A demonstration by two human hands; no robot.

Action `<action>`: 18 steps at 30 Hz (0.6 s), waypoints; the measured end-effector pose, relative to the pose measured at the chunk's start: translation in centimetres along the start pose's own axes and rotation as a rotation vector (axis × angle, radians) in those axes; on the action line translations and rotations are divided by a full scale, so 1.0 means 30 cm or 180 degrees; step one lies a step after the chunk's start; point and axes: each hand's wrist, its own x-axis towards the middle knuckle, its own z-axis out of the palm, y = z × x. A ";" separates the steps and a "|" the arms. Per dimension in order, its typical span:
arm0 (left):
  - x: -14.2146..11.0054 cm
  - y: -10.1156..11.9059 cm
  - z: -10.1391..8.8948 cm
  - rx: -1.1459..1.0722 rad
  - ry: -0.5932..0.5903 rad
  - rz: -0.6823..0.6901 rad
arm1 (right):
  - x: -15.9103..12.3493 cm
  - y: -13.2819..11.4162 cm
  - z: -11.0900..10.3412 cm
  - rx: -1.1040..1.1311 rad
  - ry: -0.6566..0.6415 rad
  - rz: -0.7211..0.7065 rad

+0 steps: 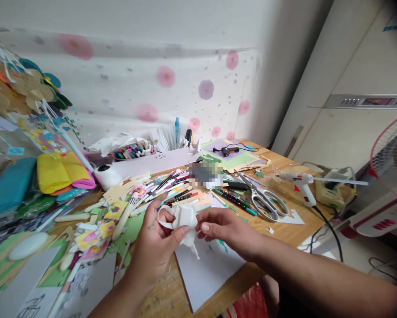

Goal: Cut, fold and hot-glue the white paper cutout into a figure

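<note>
Above the near part of the table, my two hands are together at a small white object [186, 217] with a thin loop on its left and a narrow strip hanging below; its exact kind is unclear. My left hand [156, 243] is closed around it, the thumb pressed along its lower edge and the fingers by the loop. The curled fingers of my right hand [224, 229] pinch its right side, partly hidden from view. Beneath the hands lies a pale sheet of paper [206, 276] with green marks or scraps near its top.
Large scissors [267, 204] lie among many pens right of centre. A white glue gun [302, 183] with its cord stands at the right, and a black glue gun [229, 151] lies behind. Paper flowers [94, 240] and cut shapes crowd the left. A fan [383, 221] is beyond the right edge.
</note>
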 end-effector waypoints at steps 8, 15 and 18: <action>-0.014 0.016 -0.003 -0.0270 -0.0266 -0.0435 | 0.064 0.031 0.070 0.0906 0.0553 0.0277; 0.029 -0.001 -0.070 0.0295 -0.0866 -0.0712 | 0.069 0.033 0.048 0.0506 0.0227 0.0355; 0.030 -0.012 -0.073 0.0518 -0.0829 -0.0645 | 0.071 0.038 0.038 0.0485 0.0344 0.0154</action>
